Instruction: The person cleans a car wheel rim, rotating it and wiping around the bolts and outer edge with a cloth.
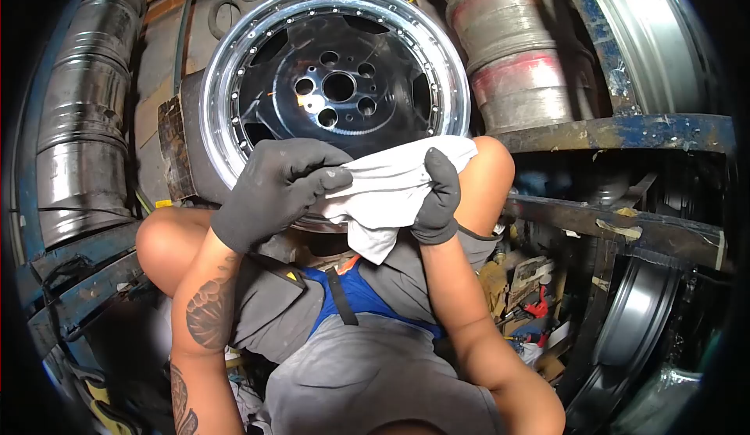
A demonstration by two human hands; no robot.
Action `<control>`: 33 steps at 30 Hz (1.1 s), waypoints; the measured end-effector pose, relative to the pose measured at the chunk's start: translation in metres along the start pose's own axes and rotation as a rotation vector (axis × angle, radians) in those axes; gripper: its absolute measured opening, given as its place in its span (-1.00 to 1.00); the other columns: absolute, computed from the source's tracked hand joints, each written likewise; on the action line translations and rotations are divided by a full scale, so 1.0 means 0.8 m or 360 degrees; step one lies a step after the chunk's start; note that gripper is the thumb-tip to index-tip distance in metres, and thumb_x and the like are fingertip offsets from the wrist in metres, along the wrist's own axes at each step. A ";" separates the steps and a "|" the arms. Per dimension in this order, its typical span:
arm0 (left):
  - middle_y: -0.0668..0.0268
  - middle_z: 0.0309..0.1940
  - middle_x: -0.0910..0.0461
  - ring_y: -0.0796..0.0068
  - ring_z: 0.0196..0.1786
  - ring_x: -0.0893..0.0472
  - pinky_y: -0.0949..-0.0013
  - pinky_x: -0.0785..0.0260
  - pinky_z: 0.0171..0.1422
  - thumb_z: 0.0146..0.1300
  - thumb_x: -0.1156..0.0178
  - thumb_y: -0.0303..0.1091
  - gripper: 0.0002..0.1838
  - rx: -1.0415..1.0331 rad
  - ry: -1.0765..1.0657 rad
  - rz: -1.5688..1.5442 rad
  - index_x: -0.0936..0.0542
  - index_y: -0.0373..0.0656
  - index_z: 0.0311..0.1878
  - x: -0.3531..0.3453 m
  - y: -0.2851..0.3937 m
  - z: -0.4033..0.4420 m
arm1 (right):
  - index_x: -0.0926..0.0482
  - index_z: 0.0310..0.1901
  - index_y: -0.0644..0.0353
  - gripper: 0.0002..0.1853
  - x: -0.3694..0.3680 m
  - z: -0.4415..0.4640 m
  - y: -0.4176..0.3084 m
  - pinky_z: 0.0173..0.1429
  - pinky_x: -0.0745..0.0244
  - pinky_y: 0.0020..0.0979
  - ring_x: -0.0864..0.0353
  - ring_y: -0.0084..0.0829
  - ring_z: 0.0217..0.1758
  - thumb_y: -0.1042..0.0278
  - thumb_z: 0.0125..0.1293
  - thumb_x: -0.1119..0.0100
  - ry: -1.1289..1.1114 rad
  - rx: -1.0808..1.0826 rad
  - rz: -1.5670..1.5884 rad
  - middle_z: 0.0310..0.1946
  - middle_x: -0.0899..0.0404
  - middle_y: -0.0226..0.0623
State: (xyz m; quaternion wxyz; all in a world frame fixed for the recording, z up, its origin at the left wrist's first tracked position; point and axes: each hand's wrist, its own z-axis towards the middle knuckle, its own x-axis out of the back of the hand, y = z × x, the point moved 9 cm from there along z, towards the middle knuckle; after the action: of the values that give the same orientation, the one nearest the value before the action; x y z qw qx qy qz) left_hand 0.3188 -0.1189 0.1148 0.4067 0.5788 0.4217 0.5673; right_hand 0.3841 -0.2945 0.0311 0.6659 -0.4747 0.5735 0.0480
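Observation:
A white cloth [391, 189] is stretched between my two gloved hands, above my lap. My left hand [277, 189], in a dark grey glove, pinches the cloth's left edge between thumb and fingers. On the other side my right hand [439, 200], gloved alike, grips the cloth with its thumb on top. A loose corner hangs down between them. Just beyond the hands lies a polished wheel rim [336, 68], with a bright chrome lip, a dark glossy face and several bolt holes round its centre bore. The hands and cloth cover its near edge.
Stacked metal wheel barrels stand at the left [86, 122] and at the upper right [516, 52]. A worn blue metal rack [625, 134] runs along the right. Another rim [637, 318] sits below it, near scattered clutter with red-handled tools [537, 306].

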 end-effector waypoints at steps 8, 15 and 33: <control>0.33 -0.13 -0.75 0.60 -0.07 -0.68 0.43 -0.53 0.06 0.53 -0.34 -0.20 -0.65 0.0204 -0.0302 -0.0611 -0.76 -0.36 0.06 -0.035 -0.026 0.011 | -0.47 0.43 0.49 -0.40 0.010 -0.018 -0.018 0.31 -0.69 -0.17 -0.79 -0.17 0.14 0.18 0.54 -0.09 0.0172 0.0425 -0.0509 0.09 -0.75 0.02; 0.42 -0.16 -0.71 0.70 -0.06 -0.64 0.48 -0.51 0.11 0.57 -0.33 0.02 -0.55 0.0101 -0.0455 -0.0729 -0.73 -0.27 0.08 -0.072 -0.035 0.041 | -0.51 0.16 0.22 -0.56 -0.024 -0.038 -0.042 0.21 -0.68 -0.28 -0.70 -0.32 0.07 0.42 0.30 -0.46 0.0200 0.0403 -0.0569 0.03 -0.61 -0.17; 0.19 -0.59 -0.54 0.20 -0.57 -0.57 0.12 -0.36 -0.42 0.34 -0.28 -0.29 -0.51 -0.0619 -0.0073 0.0712 -0.55 -0.59 0.11 -0.172 -0.011 -0.092 | -0.53 0.17 0.24 -0.70 -0.004 -0.107 -0.010 0.18 -0.62 -0.46 -0.66 -0.52 0.08 0.53 0.50 -0.39 0.0845 0.0274 -0.1661 0.04 -0.63 -0.28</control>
State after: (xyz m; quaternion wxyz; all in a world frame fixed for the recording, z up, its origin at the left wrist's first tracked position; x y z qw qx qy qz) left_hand 0.2447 -0.2474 0.0651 0.3843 0.5812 0.1578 0.6997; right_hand 0.3260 -0.3563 0.0477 0.4713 -0.6342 0.4131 -0.4529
